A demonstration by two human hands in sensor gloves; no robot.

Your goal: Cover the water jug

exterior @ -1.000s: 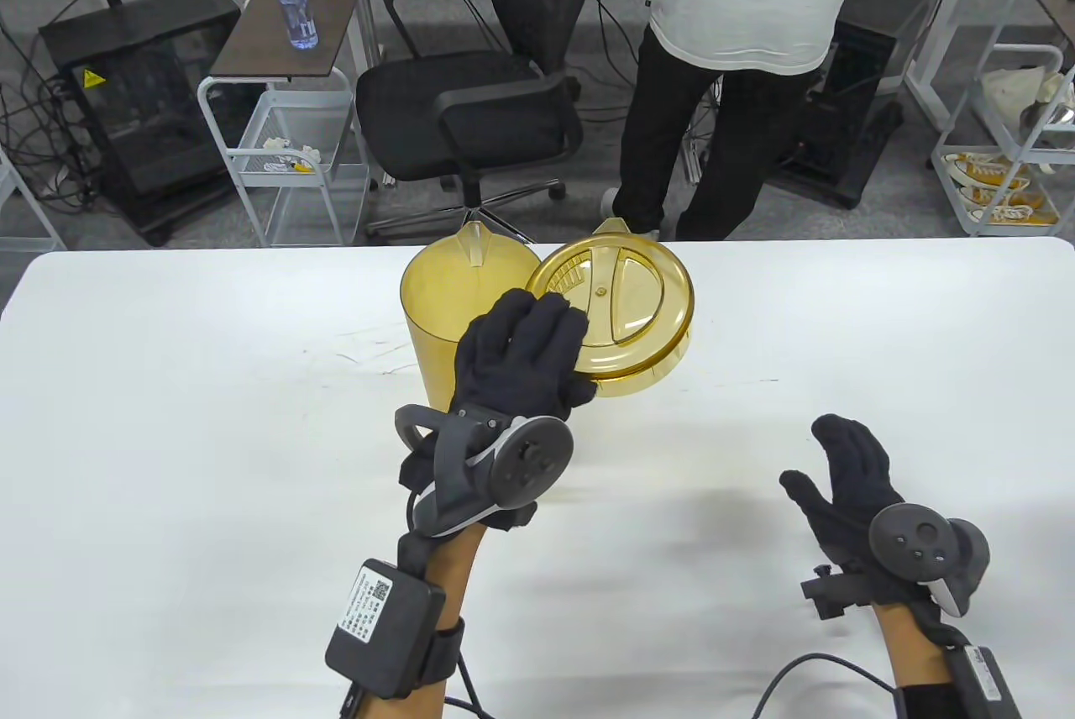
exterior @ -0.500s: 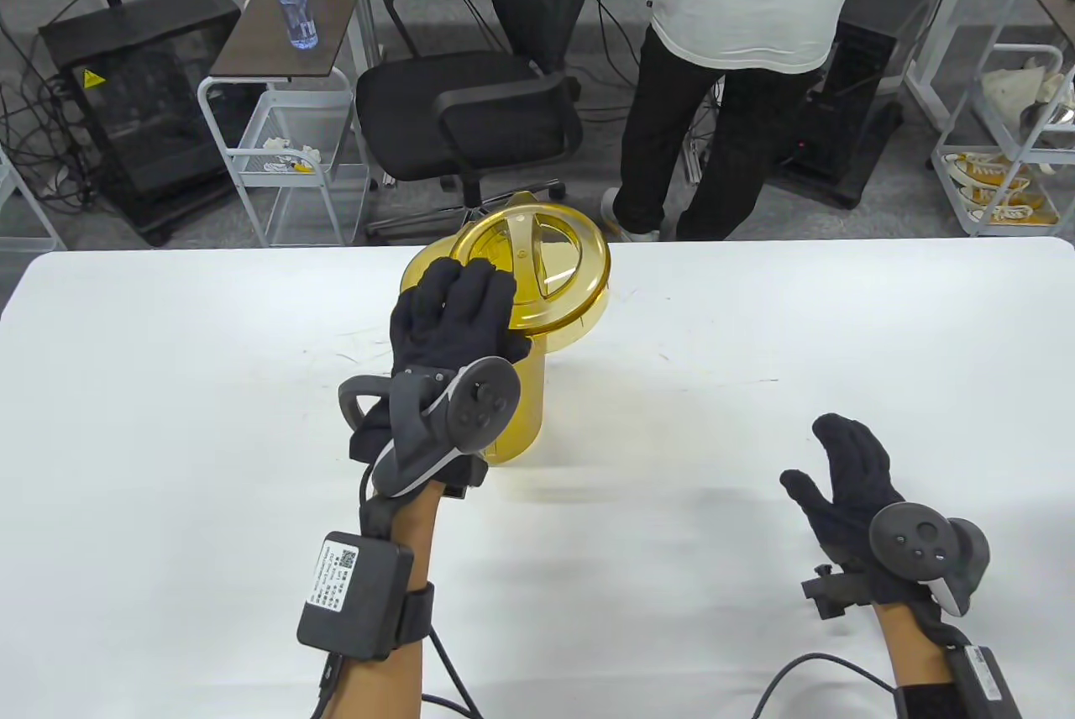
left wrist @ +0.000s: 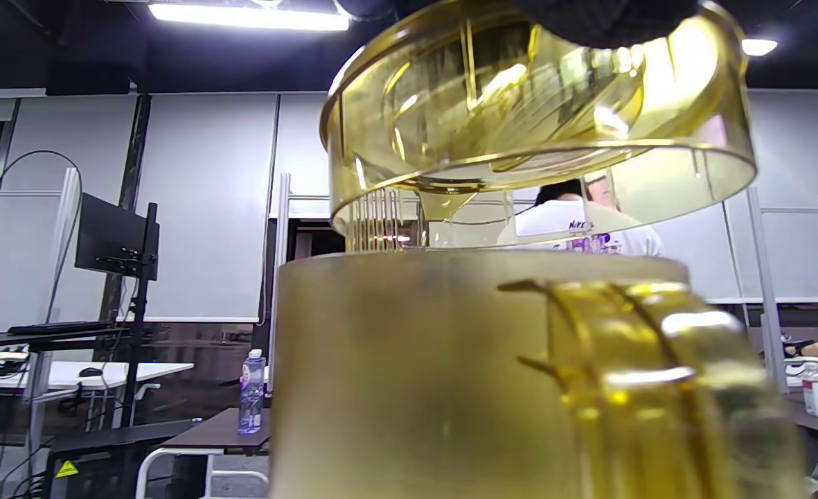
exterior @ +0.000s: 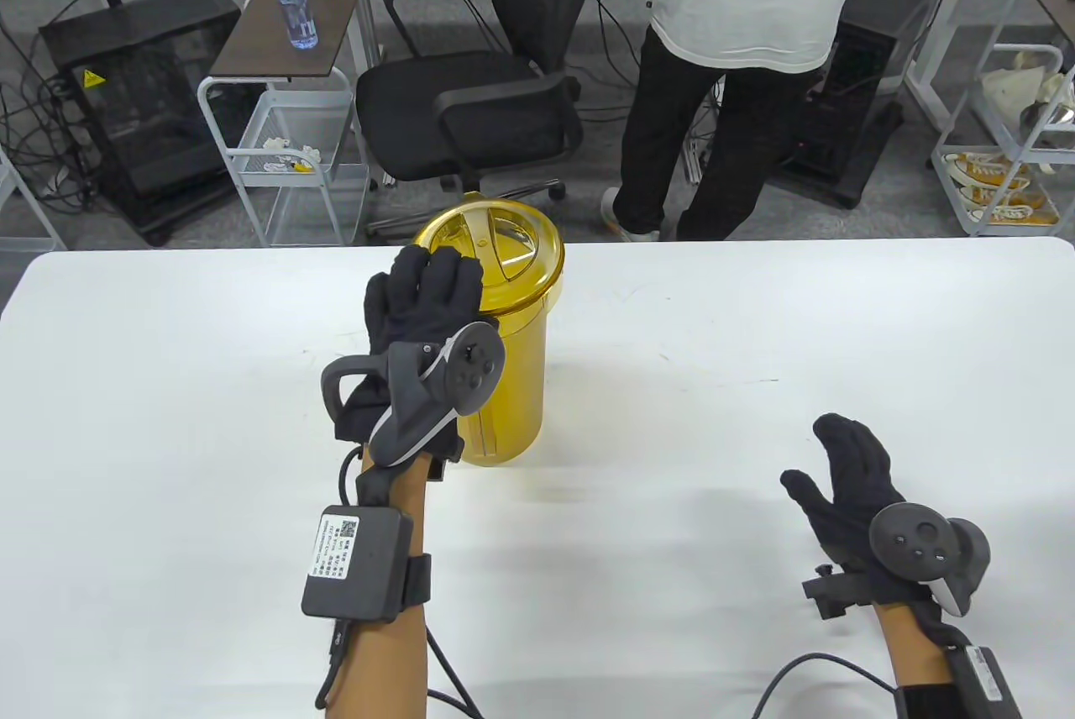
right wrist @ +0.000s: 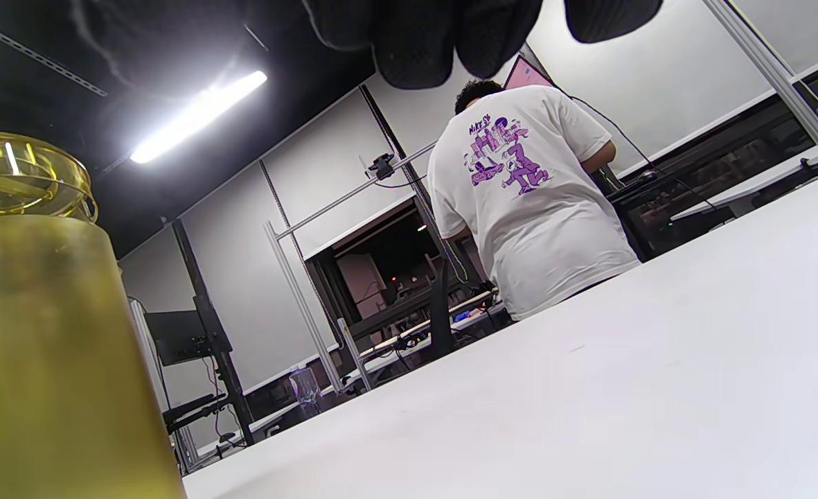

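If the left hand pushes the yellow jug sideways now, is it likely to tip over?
Probably yes. The jug is tall and looks empty, so likely light. The lid hangs above its rim, not seated, adding no weight. The smooth white table may let it slide first.

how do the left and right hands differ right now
The left hand is raised over the jug, gripping the amber lid; the right hand is low over the white table, open and empty. The left is at the middle, the right near the right edge. Both wear black gloves and trackers.
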